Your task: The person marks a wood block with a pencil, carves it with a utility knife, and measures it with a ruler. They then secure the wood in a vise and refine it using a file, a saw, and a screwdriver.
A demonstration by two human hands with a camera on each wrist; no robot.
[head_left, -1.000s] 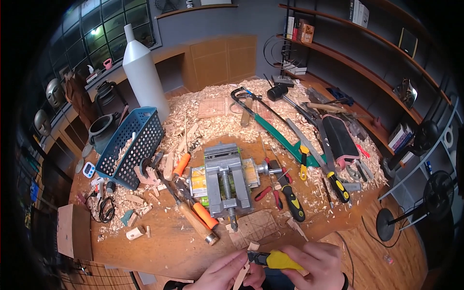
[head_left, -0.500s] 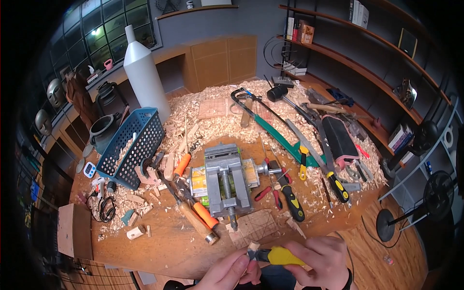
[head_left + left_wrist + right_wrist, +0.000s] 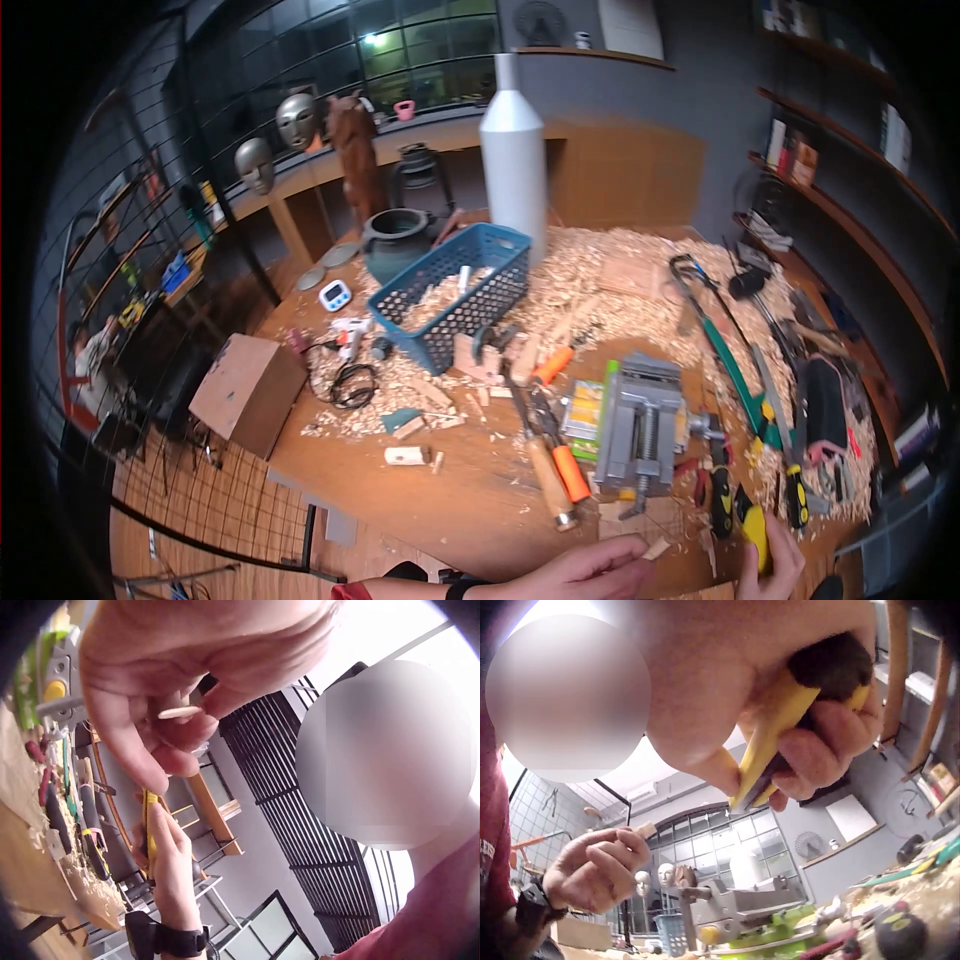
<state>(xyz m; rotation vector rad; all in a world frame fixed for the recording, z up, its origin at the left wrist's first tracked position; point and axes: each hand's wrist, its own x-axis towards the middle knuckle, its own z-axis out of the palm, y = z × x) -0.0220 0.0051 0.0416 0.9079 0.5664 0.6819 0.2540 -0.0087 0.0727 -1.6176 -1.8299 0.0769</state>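
In the head view, my left hand (image 3: 585, 572) is at the front edge of the table, a small pale wood piece (image 3: 656, 549) at its fingertips. The left wrist view shows the wood's pale end (image 3: 180, 712) pinched among curled fingers. My right hand (image 3: 778, 562), farther right, grips a yellow-handled tool (image 3: 756, 532). Fingers wrap round its yellow and black handles (image 3: 769, 742) in the right wrist view; its working end is hard to make out. The two hands are apart. A grey metal vise (image 3: 640, 420) stands just beyond them.
Orange-handled tools (image 3: 568, 472) and a wooden-handled one (image 3: 550, 485) lie left of the vise. Behind stands a blue basket (image 3: 450, 300) near wood shavings (image 3: 590, 270). A wooden box (image 3: 250, 390) sits at left; a green-framed saw (image 3: 730, 370) lies at right.
The head view has swung left, so the table appears farther right. My hands have separated, and the yellow-handled tool has come away from the wood piece.
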